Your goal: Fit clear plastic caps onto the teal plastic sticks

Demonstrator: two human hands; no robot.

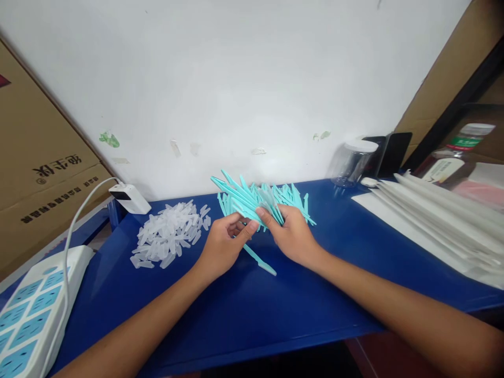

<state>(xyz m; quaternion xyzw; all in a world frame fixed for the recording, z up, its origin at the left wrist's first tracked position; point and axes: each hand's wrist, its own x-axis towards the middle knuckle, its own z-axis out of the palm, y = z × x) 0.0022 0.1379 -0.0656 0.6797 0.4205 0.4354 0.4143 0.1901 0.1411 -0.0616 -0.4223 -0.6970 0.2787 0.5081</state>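
Observation:
My right hand (pixel 293 233) is closed around a fanned bundle of thin turquoise sticks that look like eyebrow razors (pixel 240 197), its thumb pressed on top. Their tips point up and to the left. At the bundle's lower left side, my left hand (pixel 224 244) has curled fingers and its thumb against the sticks. One single razor (pixel 260 260) slants out below the left thumb; whether it is held or lies on the table I cannot tell. Behind my hands lies a loose pile of the same razors (pixel 293 197). Left of them is a heap of translucent white caps (pixel 169 233).
A blue table (pixel 315 304) meets a white wall. At left are a power strip (pixel 43 299), a white device with a cable (pixel 129 198) and a cardboard box (pixel 43 157). At right stand a clear jar (pixel 350 165), stacked white sheets (pixel 441 226) and a bottle (pixel 449 157).

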